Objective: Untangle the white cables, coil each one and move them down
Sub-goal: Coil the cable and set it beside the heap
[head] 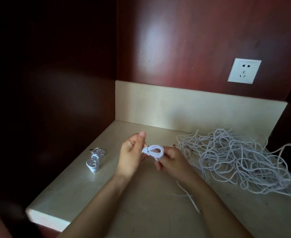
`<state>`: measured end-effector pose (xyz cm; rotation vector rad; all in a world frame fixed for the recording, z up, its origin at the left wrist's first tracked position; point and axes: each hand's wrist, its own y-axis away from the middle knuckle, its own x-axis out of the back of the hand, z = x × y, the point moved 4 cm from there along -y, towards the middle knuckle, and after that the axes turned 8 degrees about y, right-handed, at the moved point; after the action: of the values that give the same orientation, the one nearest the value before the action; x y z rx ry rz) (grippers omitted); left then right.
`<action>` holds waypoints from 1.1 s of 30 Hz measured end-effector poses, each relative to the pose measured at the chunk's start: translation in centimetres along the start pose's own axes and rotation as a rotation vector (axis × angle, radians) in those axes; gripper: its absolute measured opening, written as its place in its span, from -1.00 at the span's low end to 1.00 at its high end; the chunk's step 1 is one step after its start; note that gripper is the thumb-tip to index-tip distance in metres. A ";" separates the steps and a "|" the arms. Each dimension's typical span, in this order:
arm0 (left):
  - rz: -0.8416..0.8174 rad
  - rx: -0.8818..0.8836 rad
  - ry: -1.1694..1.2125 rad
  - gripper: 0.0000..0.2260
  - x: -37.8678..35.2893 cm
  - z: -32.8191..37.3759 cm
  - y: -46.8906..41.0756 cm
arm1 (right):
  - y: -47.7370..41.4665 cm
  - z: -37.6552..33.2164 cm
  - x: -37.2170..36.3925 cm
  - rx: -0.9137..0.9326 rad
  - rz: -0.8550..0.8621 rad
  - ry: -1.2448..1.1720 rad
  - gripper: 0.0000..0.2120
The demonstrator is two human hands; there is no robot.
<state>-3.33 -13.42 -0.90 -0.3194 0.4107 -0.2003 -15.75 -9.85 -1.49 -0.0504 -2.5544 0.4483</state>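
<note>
The scene is dim: a pale, hazy sheen lies on the wood panel (158, 40) left of the wall socket (244, 70), while the side panel (46, 83) far left of the socket sinks almost to black. Below the socket the countertop (141, 212) is softly lit with only faint shadows, and the tangled cables (235, 160) look slightly soft. The wide lens tilts the backsplash (192, 107) under the socket, and the corner far down-left of it is blurred.
</note>
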 end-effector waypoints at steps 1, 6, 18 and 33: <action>0.042 0.007 0.021 -0.61 0.3 0.0 -0.1 | 0.1 0.0 -0.5 0.004 -0.055 0.033 -0.62; 0.196 -0.095 -0.149 -0.60 2.2 -0.1 -0.7 | 1.3 -1.0 -3.3 0.094 -0.356 0.217 -0.60; -0.240 -0.129 -0.418 -0.58 0.1 -0.6 -0.4 | 0.4 -1.3 2.7 0.093 0.190 0.046 -0.83; 0.181 -0.177 -0.246 -0.59 2.4 -0.1 -1.0 | 1.1 -0.8 -3.3 0.111 -0.333 0.152 -0.63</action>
<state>-1.36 -14.99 -1.51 -0.4725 0.2120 0.0530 -12.56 -9.00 -2.93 0.3619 -2.3252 0.4365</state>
